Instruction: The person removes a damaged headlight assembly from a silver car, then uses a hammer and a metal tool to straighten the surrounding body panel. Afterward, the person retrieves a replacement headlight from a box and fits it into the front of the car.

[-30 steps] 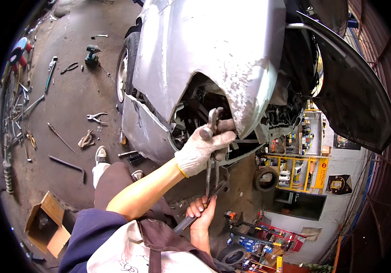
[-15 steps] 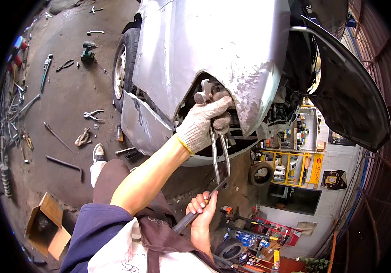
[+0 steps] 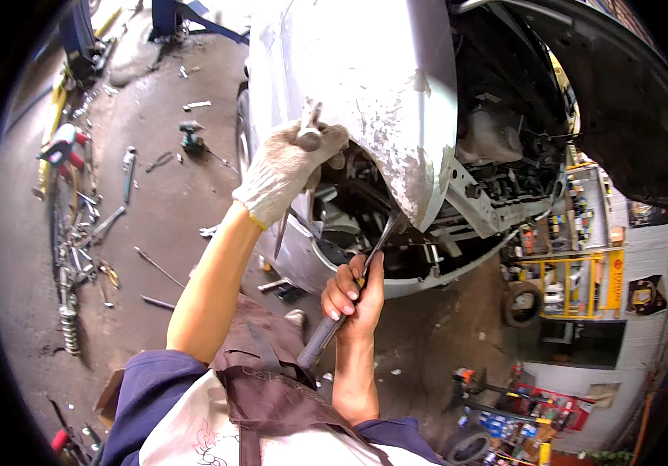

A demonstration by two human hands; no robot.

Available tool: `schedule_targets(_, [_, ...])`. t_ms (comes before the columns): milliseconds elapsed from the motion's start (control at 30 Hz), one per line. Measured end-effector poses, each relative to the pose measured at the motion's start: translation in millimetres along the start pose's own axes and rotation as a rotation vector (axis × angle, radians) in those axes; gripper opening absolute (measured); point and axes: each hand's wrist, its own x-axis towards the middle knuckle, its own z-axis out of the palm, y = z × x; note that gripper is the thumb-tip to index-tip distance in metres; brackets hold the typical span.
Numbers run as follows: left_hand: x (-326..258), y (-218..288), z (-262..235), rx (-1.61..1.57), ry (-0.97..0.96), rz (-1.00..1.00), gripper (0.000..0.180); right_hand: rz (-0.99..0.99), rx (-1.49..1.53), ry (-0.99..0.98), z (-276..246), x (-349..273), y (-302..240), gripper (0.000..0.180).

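Note:
In my gloved left hand (image 3: pixel 283 167) is a steel tool (image 3: pixel 309 138) with a round-faced head and long handle pieces pointing down; its exact kind is unclear. That hand is by the edge of the silver car's fender (image 3: pixel 303 70), left of the dark headlight opening (image 3: pixel 357 186). My bare right hand (image 3: pixel 355 295) wraps round a pry bar (image 3: pixel 323 339) with a thick dark grip. Its flat metal end reaches up to the opening's lower right edge, beside scraped, peeling paint (image 3: pixel 384 124); whether it touches the panel is unclear.
The raised hood (image 3: pixel 621 101) stands at the right above the exposed engine bay. Below the opening curves the bumper (image 3: pixel 419 286). On the left floor lie a cordless drill (image 3: pixel 191 138), pliers (image 3: pixel 160 161) and several wrenches. A tire (image 3: pixel 522 304) and yellow rack are at right.
My left hand has drawn the steel tool out of the headlight opening, up and left. My right hand has raised the pry bar to the opening. The view has shifted, showing more engine bay.

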Motion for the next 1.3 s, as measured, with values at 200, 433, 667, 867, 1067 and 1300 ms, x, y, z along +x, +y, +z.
schedule_targets(200, [-1,17,21,0.383,-0.051,0.533,0.024,-0.011,0.013,-0.075,10,-4,19,0.051])
schedule_targets(433, [-60,9,57,0.312,0.035,0.295,0.028,-0.021,0.058,0.082,-28,-75,24,0.053])
schedule_targets(667, [-138,-88,17,0.042,0.181,0.153,0.030,0.178,-0.067,0.115,-60,-134,-12,0.049])
schedule_targets(867, [-352,-247,-65,0.961,0.535,-0.338,0.023,0.451,-0.311,-0.069,-108,-215,-48,0.048])
schedule_targets(1067, [-643,-284,-30,-0.218,1.097,-0.938,0.008,0.590,-0.623,-0.256,-122,-306,-27,0.017])
schedule_targets(1300, [-711,-290,8,-0.185,1.025,-0.982,0.013,1.064,-0.777,-0.360,-206,-324,52,0.017])
